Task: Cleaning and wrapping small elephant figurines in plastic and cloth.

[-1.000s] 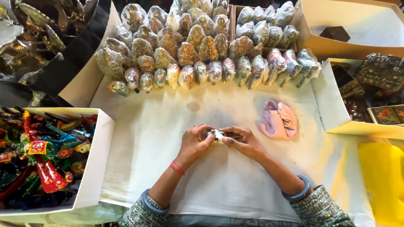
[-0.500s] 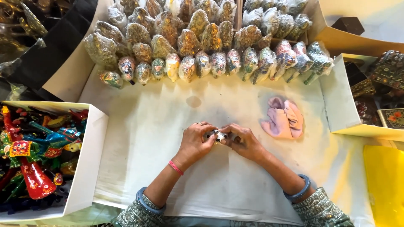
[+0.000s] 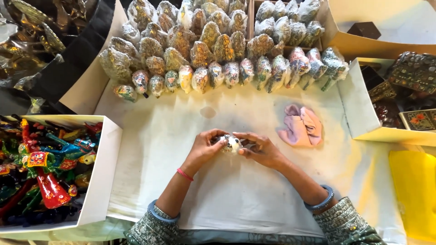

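In the head view, we are looking straight down at our own two hands meeting at the middle of the white-covered bench. Our left hand and our right hand are both pinching a small painted figurine between the fingertips, one from nine o'clock and one from three o'clock, and we judge this two-sided hold is keeping the little piece steady just above the cloth. The figurine is lying with its long axis running roughly nine to three, from hand to hand; a pale patch is facing up, but we cannot tell which end is its head. A red thread is circling the left wrist and a blue bangle the right.

At twelve o'clock, rows of similar figurines wrapped in clear plastic are standing packed side by side, seemingly lined up so they stay sorted and within reach. At two o'clock from the hands, a crumpled pink cloth is lying apart from them. At nine o'clock, a white box is holding brightly painted toy figures heaped together. At three o'clock, another box is holding dark decorated pieces, and a yellow sheet is lying at four o'clock.
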